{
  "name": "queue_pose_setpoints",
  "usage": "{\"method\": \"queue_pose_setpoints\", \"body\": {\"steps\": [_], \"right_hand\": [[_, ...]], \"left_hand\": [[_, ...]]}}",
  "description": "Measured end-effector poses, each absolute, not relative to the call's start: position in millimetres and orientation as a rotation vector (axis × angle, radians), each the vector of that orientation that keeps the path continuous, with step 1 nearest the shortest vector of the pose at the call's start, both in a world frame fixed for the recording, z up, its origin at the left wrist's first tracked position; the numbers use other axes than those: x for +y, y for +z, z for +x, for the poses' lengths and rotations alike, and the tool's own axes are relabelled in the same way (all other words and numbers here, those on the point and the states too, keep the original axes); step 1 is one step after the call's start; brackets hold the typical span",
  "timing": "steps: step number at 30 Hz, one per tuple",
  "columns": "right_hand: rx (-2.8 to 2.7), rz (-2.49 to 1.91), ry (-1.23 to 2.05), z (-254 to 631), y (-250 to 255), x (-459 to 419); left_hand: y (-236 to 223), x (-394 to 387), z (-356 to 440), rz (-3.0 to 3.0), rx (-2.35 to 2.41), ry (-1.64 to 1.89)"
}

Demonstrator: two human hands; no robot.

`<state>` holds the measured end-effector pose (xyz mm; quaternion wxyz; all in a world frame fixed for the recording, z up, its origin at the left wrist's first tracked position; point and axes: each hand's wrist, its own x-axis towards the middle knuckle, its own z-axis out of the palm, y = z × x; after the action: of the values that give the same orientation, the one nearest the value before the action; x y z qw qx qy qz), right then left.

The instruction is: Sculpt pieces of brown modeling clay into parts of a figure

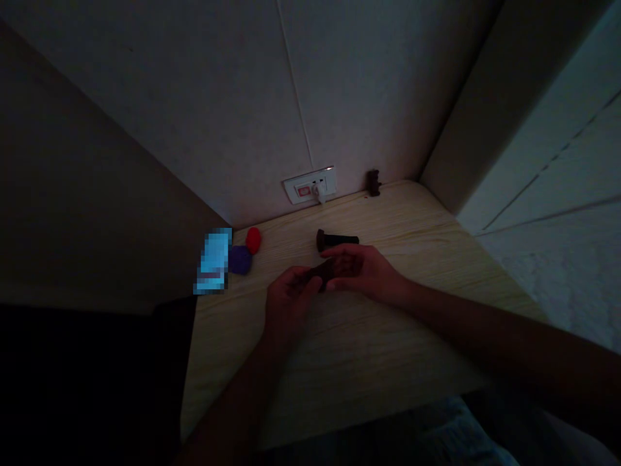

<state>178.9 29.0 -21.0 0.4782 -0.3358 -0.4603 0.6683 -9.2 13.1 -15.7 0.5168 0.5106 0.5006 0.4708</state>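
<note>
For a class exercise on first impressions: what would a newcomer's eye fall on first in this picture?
Probably the pixelated light-blue patch at the far left corner of the tabletop, brightest in this dim scene. Just right of it, a red lump stands out beside a purple lump. Then, mid-picture, the left hand holds a dark brown piece, the right hand close by.

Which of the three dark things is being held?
The dark piece in the left hand; the hammer-shaped thing lies on the table and the small figure is beside the wall.
</note>
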Motion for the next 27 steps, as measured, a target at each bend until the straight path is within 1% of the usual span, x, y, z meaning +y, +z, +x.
{"method": "queue_pose_setpoints", "body": {"steps": [7, 16, 27], "right_hand": [[-1.202, -0.799, 1.626, 179, -29, 25], [-1.260, -0.778, 1.605, 182, -27, 23], [-1.203, -0.809, 1.663, 182, -24, 28]], "left_hand": [[-13, 10, -5, 1.246, 1.099, 1.117], [-6, 6, -2, 1.316, 1.266, 1.054], [-14, 10, -5, 1.171, 1.131, 1.106]]}}
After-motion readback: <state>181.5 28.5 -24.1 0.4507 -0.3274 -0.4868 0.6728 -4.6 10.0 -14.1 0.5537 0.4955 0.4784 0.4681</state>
